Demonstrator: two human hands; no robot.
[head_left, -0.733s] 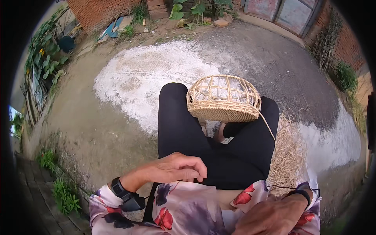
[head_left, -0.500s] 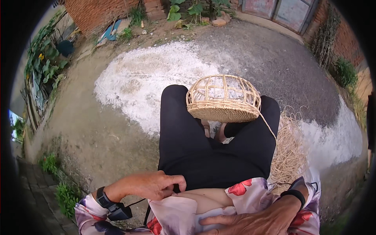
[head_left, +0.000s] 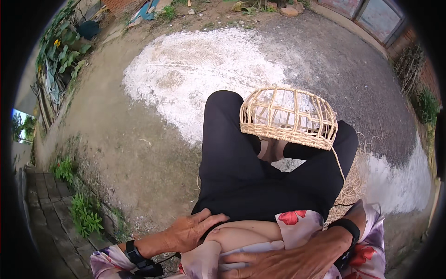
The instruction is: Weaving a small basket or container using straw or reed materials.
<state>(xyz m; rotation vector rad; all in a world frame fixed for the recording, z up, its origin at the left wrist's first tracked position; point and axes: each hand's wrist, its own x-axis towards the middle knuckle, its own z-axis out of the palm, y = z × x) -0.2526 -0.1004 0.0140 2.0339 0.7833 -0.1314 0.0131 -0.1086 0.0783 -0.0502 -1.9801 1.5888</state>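
Between my knees rests a basket (head_left: 289,135) of twisted straw-coloured cord, its open lattice side up and tilted; a strand of cord (head_left: 338,162) trails from its right corner. Neither hand touches it. My left hand (head_left: 193,230) lies at the waist of my black trousers (head_left: 237,190), fingers stretched out and apart, near the lifted hem of my flowered shirt (head_left: 299,225). Spread over the belly and shirt front is my right hand (head_left: 278,262), its fingers reaching left and partly cut off by the lower edge. I see nothing held in either hand.
A loose heap of cord (head_left: 350,188) lies on the ground by my right leg. White powdery material (head_left: 195,60) covers ground ahead and to the right. Plants (head_left: 86,216) and a paved strip (head_left: 51,223) are at left; a metal door (head_left: 378,21) stands far right.
The basket has tipped, so its lattice shows more and its woven band less. My left hand's curled fingers have straightened at the waist. The view has shifted, moving the scene.
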